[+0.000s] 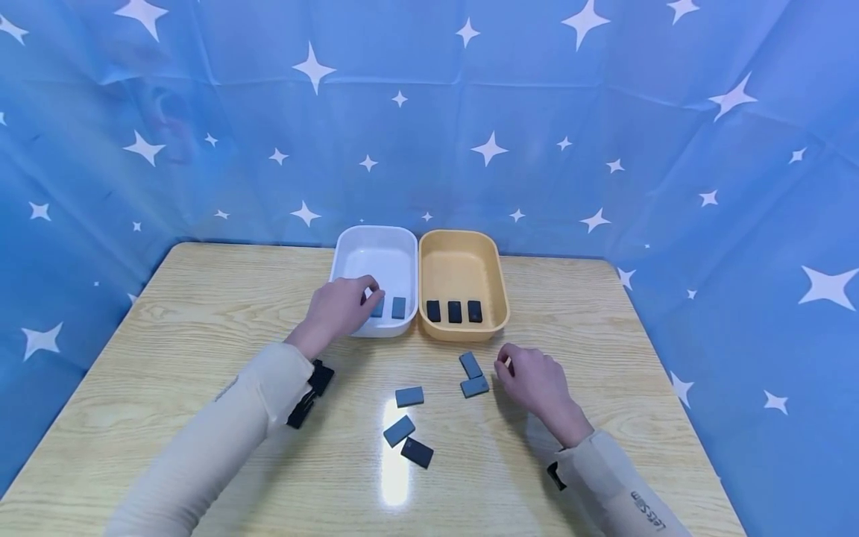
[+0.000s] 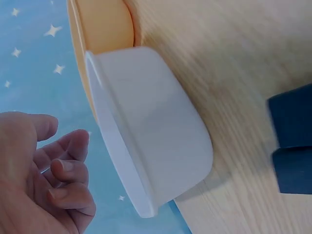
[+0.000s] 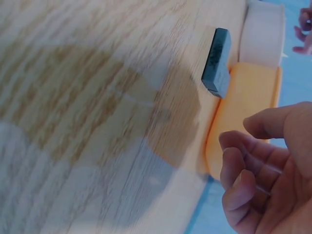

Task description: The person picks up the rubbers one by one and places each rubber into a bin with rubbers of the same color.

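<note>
My left hand [image 1: 344,302] hovers over the near left part of a white bin [image 1: 376,246], fingers loosely curled with nothing between them. In that bin lie blue-grey rectangular blocks [image 1: 399,307], one partly hidden by the fingertips. Beside it, a yellow-orange bin [image 1: 463,261] holds three black blocks [image 1: 455,312] in a row. My right hand [image 1: 535,379], its fingers also loosely curled and empty, is just right of two touching blue-grey blocks [image 1: 474,386] on the table. In the right wrist view, these blocks [image 3: 217,61] stand out against the yellow-orange bin [image 3: 243,97].
Nearer the front of the wooden table [image 1: 221,321] lie two more blue-grey blocks [image 1: 409,397] and a black block [image 1: 417,453]. A blue curtain with white stars [image 1: 429,149] hangs close behind the bins and along both sides.
</note>
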Motion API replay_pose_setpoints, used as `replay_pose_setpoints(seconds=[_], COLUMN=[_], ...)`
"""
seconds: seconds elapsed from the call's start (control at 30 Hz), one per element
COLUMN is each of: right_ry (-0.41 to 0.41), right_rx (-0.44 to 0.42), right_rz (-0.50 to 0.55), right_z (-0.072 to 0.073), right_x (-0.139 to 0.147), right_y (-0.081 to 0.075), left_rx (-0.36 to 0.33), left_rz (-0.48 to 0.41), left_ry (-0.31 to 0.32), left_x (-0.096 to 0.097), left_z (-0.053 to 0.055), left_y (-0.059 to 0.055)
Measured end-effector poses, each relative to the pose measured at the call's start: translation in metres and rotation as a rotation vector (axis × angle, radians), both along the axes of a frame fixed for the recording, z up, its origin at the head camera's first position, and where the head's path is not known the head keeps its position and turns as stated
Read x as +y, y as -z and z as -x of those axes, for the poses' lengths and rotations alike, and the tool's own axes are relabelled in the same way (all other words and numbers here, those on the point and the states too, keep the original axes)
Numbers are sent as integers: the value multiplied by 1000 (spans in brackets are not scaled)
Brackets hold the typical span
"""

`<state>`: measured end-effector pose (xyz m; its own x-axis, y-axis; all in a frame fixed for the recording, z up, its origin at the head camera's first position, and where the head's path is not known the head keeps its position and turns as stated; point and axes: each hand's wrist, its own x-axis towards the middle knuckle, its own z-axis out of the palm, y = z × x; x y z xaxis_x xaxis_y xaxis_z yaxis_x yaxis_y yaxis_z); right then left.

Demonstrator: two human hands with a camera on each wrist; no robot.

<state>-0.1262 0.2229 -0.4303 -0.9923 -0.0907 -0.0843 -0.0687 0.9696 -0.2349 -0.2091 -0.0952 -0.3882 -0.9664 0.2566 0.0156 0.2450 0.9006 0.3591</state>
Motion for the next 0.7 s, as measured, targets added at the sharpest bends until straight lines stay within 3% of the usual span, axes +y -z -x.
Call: replay_pose_setpoints(seconds=[0.27,0.4,0.7], right_ry=[-3,-5,-9], right_rx=[-4,-5,3], right_rz=[-3,-3,-3], right_z=[0,-1,0], right_x=[-1,-1,-2], right_y=[-1,-1,-1], left_rx=[54,42,8], left_rz=[-45,-61,-67], left_ry=[81,98,108], left_x=[-11,-16,-27], left_z=[-33,-45,-59], left_y=[-2,-3,9])
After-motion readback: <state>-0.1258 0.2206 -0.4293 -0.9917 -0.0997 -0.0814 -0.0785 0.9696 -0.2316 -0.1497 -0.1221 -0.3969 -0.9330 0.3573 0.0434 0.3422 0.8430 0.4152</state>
